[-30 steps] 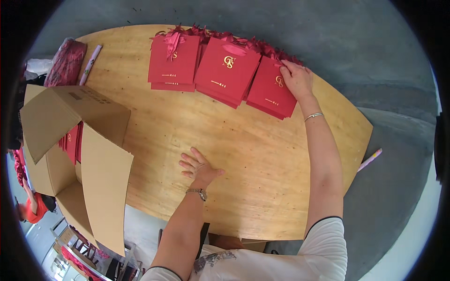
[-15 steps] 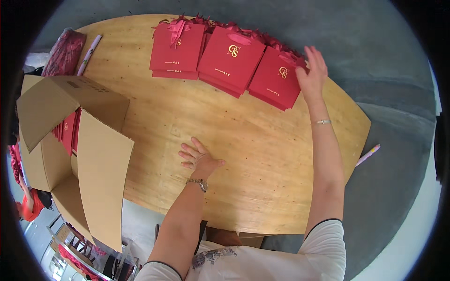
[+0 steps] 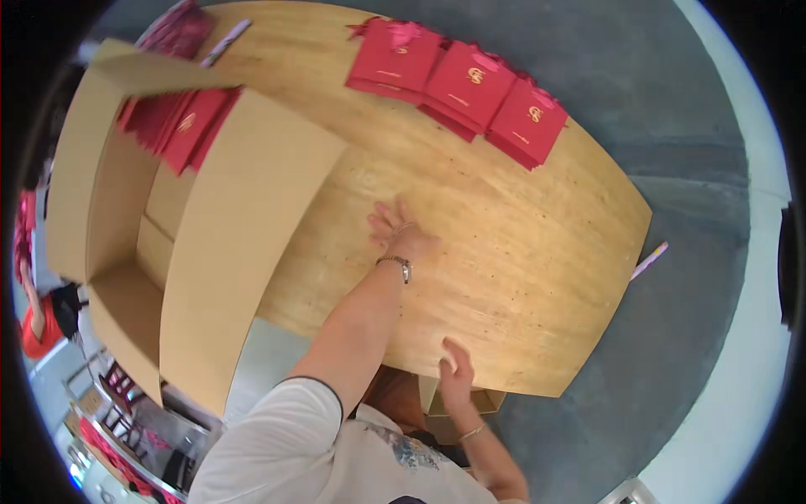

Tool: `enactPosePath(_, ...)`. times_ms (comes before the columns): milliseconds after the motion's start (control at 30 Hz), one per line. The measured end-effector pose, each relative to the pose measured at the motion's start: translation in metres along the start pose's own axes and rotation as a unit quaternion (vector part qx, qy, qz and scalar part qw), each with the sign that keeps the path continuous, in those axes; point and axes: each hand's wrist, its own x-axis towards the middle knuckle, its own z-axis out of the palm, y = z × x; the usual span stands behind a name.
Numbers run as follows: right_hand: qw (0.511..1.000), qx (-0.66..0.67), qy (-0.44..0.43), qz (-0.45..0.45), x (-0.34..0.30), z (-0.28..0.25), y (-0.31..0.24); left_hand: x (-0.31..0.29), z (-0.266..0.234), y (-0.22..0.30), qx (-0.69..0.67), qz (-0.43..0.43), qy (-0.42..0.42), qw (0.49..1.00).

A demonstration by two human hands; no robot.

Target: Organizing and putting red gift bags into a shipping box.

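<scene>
Left hand (image 3: pixel 401 233) lies flat, fingers spread, mid-tabletop (image 3: pixel 537 277) — right hand (image 3: pixel 456 375) grips the near edge; red bags (image 3: pixel 466 84) line the far edge beside an open box (image 3: pixel 210 252).

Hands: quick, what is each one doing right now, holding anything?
Left hand: open, fingers spread flat on the wooden table, holding nothing.
Right hand: open, resting at the table's near edge, holding nothing.

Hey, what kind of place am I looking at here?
Probably a packing or gift-wrapping workroom: stacks of red gift bags lie on a plywood table, and more fill an open cardboard carton beside it, over a grey concrete floor.
</scene>
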Motion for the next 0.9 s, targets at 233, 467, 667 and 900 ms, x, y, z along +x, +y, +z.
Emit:
enactPosePath(233,0.982,0.063,-0.165,0.071,-0.094,0.031,0.026,-0.059,0.040,-0.175,-0.096,0.335,-0.151,0.925)
enactPosePath(467,0.964,0.026,-0.249,-0.087,-0.038,0.046,-0.015,-0.187,0.051,-0.478,-0.031,0.210,0.024,0.977)
enactPosePath(667,0.927,-0.048,-0.348,-0.132,-0.079,0.106,-0.045,-0.287,0.067,-0.681,-0.222,-0.195,0.277,0.914)
enactPosePath(900,0.829,-0.072,-0.541,-0.123,-0.172,0.239,-0.093,-0.322,0.144,-0.780,-0.096,-0.039,0.120,0.987)
